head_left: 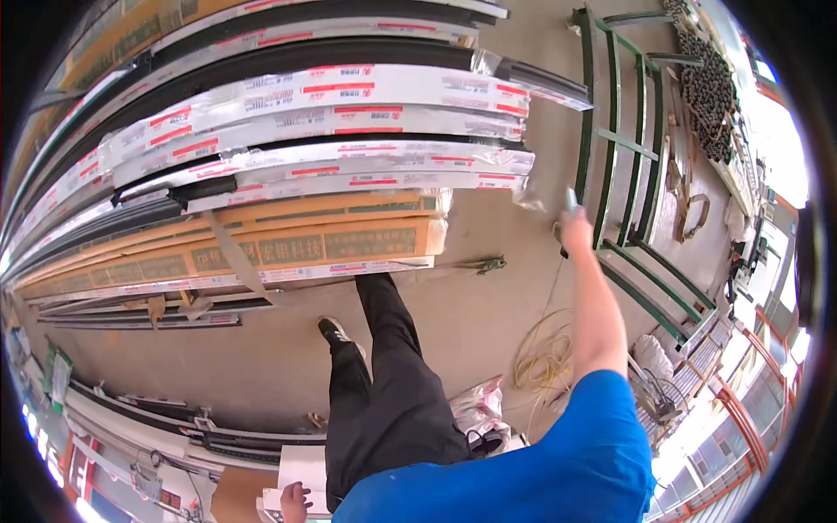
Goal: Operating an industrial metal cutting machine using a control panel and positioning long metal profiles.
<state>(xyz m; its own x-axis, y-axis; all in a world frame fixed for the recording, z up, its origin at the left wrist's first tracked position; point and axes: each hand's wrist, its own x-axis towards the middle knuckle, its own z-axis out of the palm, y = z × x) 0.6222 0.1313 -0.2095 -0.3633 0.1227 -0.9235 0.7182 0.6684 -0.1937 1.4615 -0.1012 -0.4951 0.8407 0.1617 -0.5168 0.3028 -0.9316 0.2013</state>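
Observation:
My right arm in a blue sleeve reaches forward. My right hand (575, 234) is closed around a small handheld tool (571, 202) with a pale bluish end; its exact kind is not clear. A dark part shows below the fist, and a thin line runs from there toward a coiled yellowish hose (542, 353) on the floor. The hand is right of the ends of long, film-wrapped profiles (392, 87) with red-and-white labels. At the lower edge, my left hand (295, 503) hangs beside a white box (301, 466), its fingers loosely apart with nothing visible in them.
Brown cardboard-wrapped long packs (323, 248) lie under the labelled profiles. A green metal rack frame (615, 131) stands at the right, with a pile of dark bar ends (708, 100) beyond. Low machinery with rails (174, 427) is at lower left. A pinkish plastic bag (478, 405) lies nearby.

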